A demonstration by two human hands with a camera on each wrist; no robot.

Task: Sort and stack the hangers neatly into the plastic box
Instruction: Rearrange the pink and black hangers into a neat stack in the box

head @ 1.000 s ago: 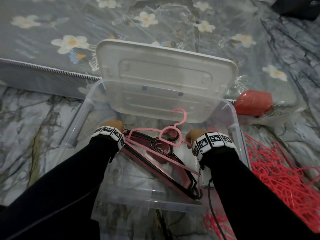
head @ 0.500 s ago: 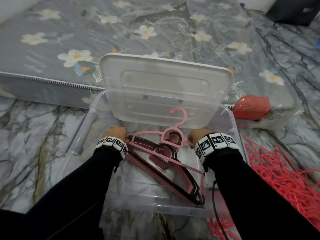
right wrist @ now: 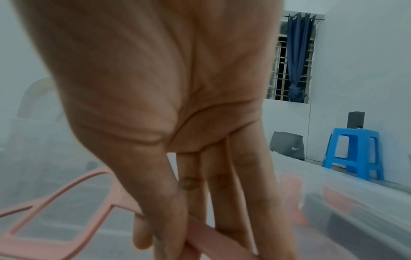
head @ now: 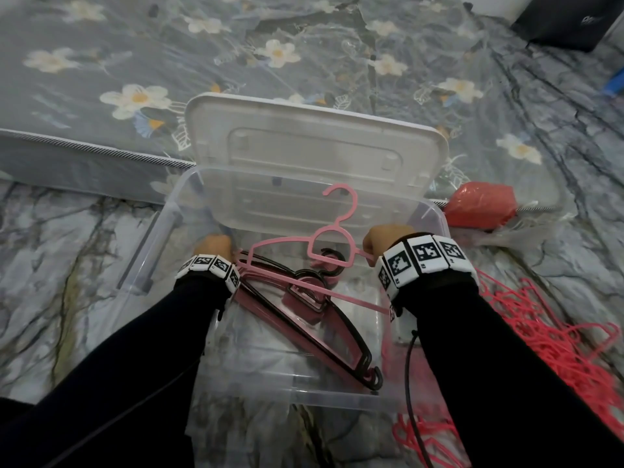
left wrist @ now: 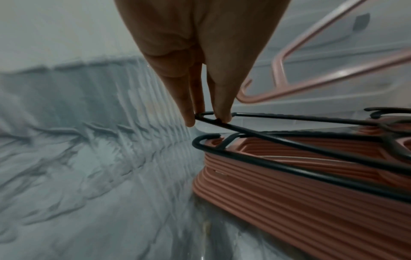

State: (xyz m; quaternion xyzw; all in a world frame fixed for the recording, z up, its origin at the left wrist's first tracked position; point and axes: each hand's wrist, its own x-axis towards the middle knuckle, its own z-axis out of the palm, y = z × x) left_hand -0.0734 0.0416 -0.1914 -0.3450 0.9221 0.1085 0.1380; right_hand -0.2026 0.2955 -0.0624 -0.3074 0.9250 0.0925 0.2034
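A clear plastic box (head: pixel 304 396) sits on the floor with its white lid (head: pixel 304 146) tipped open at the back. Inside lies a stack of dusty-pink hangers (head: pixel 304 319) (left wrist: pixel 289 193) with black hangers (head: pixel 344 319) on top. My left hand (head: pixel 216 243) (left wrist: pixel 209 119) is at the stack's left end and pinches the corner of the top black hanger (left wrist: pixel 289 118). My right hand (head: pixel 381 238) (right wrist: pixel 177 237) pinches one arm of a light pink hanger (head: pixel 337 226) (right wrist: pixel 66 190). That hanger is tilted above the stack, hook toward the lid.
A heap of red hangers (head: pixel 557 349) lies on the marble floor right of the box. A red bag (head: pixel 479 207) sits behind it. A floral mattress (head: pixel 135 79) runs along the back. A black cable (head: pixel 410 366) hangs from my right wrist. A blue stool (right wrist: pixel 353 154) stands farther off.
My right hand has raised the light pink hanger a little above the stack. My left hand has stayed at the stack's left end.
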